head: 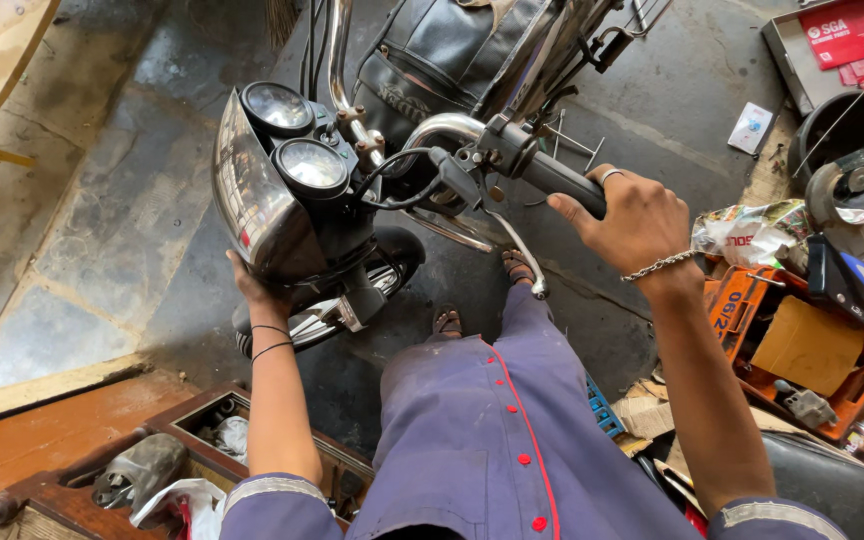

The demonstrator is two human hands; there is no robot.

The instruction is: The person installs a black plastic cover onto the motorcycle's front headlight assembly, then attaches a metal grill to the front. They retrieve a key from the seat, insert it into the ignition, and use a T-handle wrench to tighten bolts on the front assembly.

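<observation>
The right hand (pixel 637 215) wraps the black handlebar grip (pixel 564 180). The left hand (pixel 252 290) cups under the headlight (pixel 252 200), fingers probably hidden; two round gauges (pixel 297 135) sit just above it.

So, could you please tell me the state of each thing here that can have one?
Right hand: closed around the handlebar grip.
Left hand: pressed under the headlight unit.
Headlight unit: unlit.
Brake lever: not squeezed.
Wooden toolbox: open, parts inside.
Orange case: open, holding a cardboard box.
</observation>
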